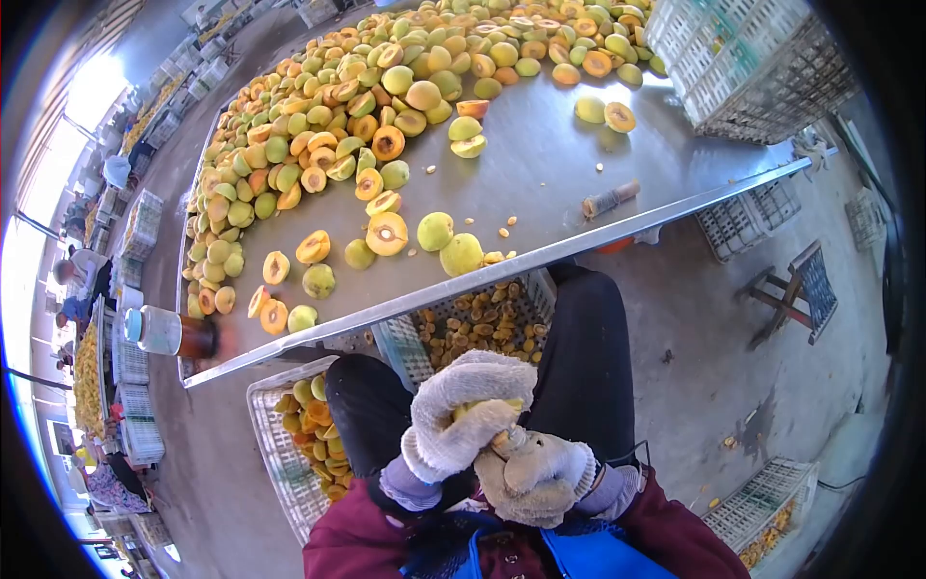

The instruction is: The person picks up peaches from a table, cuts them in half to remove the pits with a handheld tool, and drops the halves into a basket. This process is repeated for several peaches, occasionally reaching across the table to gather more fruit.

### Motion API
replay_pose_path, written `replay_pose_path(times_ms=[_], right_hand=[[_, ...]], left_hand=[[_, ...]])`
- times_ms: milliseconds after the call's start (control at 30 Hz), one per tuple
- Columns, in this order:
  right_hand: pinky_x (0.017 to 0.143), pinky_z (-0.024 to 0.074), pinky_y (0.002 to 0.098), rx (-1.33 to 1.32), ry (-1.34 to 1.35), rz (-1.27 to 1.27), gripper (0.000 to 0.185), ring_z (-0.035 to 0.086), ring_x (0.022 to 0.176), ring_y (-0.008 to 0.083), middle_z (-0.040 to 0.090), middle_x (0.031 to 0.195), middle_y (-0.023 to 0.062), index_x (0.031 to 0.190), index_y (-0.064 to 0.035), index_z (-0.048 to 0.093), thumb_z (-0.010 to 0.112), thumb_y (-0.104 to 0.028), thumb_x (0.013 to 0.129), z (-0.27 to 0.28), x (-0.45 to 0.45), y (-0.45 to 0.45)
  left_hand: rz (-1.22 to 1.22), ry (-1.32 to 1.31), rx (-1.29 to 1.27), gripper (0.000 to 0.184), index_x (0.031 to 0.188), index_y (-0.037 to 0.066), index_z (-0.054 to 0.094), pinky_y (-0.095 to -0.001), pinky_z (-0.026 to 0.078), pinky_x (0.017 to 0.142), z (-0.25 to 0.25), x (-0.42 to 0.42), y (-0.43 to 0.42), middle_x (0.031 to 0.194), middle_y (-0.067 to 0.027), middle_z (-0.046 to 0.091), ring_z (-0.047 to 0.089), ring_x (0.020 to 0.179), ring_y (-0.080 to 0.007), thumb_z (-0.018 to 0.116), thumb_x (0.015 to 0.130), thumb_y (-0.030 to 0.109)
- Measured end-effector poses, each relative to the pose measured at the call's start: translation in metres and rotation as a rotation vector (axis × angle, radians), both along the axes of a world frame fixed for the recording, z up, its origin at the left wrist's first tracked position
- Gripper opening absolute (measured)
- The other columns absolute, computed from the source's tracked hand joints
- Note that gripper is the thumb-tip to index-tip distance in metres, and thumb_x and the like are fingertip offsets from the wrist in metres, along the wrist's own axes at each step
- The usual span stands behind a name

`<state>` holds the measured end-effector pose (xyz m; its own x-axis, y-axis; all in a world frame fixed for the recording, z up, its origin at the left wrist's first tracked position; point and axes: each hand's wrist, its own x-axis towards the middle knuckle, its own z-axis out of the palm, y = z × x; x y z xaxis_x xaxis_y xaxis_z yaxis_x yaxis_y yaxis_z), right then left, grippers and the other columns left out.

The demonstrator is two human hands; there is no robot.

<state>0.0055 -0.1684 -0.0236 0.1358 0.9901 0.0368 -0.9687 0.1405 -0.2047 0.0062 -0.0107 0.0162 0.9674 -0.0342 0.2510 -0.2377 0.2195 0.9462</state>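
Note:
My left hand point(468, 410), in a pale knitted glove, is closed around a greenish-yellow peach piece point(487, 406), mostly hidden by the fingers. Just below it my right hand point(535, 478), gloved too, grips a short tool with a wrapped handle point(509, 442); its working end is hidden at the fruit. Both hands meet above my lap. Beyond them, a metal table point(540, 217) bears a big heap of whole and halved peaches point(318, 145). A few peaches point(461, 254) lie close to the near edge.
A crate of small brown pieces point(400, 352) stands under the table edge. Left of my leg is a crate point(275, 454) of peach halves. A wrapped handle point(611, 200), a jar point(159, 331) and a white crate point(772, 106) are on the table. A stool point(801, 289) stands right.

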Motion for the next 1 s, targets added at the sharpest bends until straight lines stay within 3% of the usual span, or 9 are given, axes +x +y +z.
replay_pose_path(times_ms=[100,233,300,367,567,633,800,967,1000], right_hand=[[0.072,0.0477,0.0298,-0.111,-0.022,0.011,0.028,0.057,0.074,0.0162,0.061,0.082,0.0070,0.090,-0.0029,0.061,0.070,-0.028,0.081,0.011,0.002,-0.004],[0.073,0.0485,0.0298,-0.255,-0.142,-0.097,0.027,0.057,0.075,0.0162,0.060,0.084,0.0061,0.091,-0.0035,0.060,0.071,-0.026,0.081,0.011,-0.002,0.003],[0.072,0.0481,0.0295,-0.121,-0.049,-0.057,0.027,0.056,0.075,0.0159,0.060,0.084,0.0056,0.090,-0.0039,0.059,0.071,-0.026,0.081,0.006,-0.004,0.005],[0.071,0.0478,0.0292,0.001,0.044,-0.026,0.026,0.056,0.075,0.0156,0.059,0.084,0.0051,0.089,-0.0043,0.059,0.071,-0.026,0.081,0.006,-0.004,0.004],[0.067,0.0453,0.0276,-0.040,-0.013,-0.019,0.024,0.054,0.070,0.0136,0.058,0.079,0.0039,0.086,-0.0049,0.059,0.069,-0.027,0.081,0.014,-0.002,-0.003],[0.067,0.0447,0.0269,-0.095,-0.017,-0.016,0.024,0.054,0.070,0.0128,0.058,0.077,0.0033,0.085,-0.0052,0.060,0.068,-0.028,0.081,0.018,-0.002,-0.002],[0.065,0.0461,0.0262,-0.086,-0.017,0.005,0.023,0.054,0.068,0.0115,0.057,0.075,0.0031,0.088,-0.0048,0.059,0.068,-0.026,0.082,0.017,-0.002,0.004],[0.063,0.0475,0.0256,-0.054,0.073,0.111,0.021,0.055,0.066,0.0099,0.057,0.073,0.0022,0.091,-0.0047,0.059,0.067,-0.023,0.085,0.014,0.001,0.000],[0.063,0.0472,0.0250,-0.092,0.056,0.114,0.021,0.055,0.066,0.0090,0.057,0.073,0.0015,0.091,-0.0051,0.059,0.067,-0.023,0.086,0.011,0.001,0.000]], left_hand=[[-0.012,0.189,-0.116,0.025,0.109,-0.005,0.064,-0.0301,0.052,0.076,0.000,-0.002,-0.002,0.105,-0.0164,0.065,0.065,0.085,-0.0210,0.065,0.086,0.005],[-0.077,0.342,0.470,0.024,0.107,-0.003,0.065,-0.0325,0.054,0.073,0.023,0.006,0.009,0.099,-0.0155,0.067,0.066,0.083,-0.0201,0.061,0.088,0.011],[-0.071,0.282,0.527,0.023,0.108,0.001,0.067,-0.0327,0.054,0.073,0.022,0.005,0.014,0.096,-0.0152,0.067,0.068,0.083,-0.0225,0.066,0.085,0.006],[-0.032,-0.154,0.358,0.023,0.106,0.001,0.067,-0.0345,0.054,0.072,0.005,0.003,0.016,0.095,-0.0162,0.068,0.068,0.081,-0.0254,0.066,0.084,0.007],[-0.079,0.123,-0.062,0.028,0.107,-0.003,0.066,-0.0322,0.052,0.076,0.012,0.002,0.002,0.101,-0.0133,0.066,0.064,0.088,-0.0183,0.068,0.086,0.015],[-0.144,0.391,0.219,0.032,0.109,-0.002,0.066,-0.0298,0.051,0.076,0.024,0.008,0.004,0.100,-0.0106,0.066,0.064,0.089,-0.0160,0.069,0.088,0.023],[-0.010,-0.190,0.797,0.030,0.102,0.005,0.069,-0.0364,0.055,0.067,0.023,0.015,0.015,0.094,-0.0135,0.069,0.068,0.079,-0.0301,0.073,0.074,0.015],[-0.022,-0.280,0.417,0.029,0.107,0.000,0.066,-0.0348,0.055,0.068,-0.006,0.010,0.013,0.098,-0.0161,0.067,0.069,0.079,-0.0270,0.068,0.083,0.016],[-0.041,-0.020,0.128,0.029,0.110,-0.002,0.064,-0.0356,0.055,0.071,-0.008,0.003,0.006,0.102,-0.0162,0.067,0.068,0.083,-0.0260,0.064,0.086,0.016]])
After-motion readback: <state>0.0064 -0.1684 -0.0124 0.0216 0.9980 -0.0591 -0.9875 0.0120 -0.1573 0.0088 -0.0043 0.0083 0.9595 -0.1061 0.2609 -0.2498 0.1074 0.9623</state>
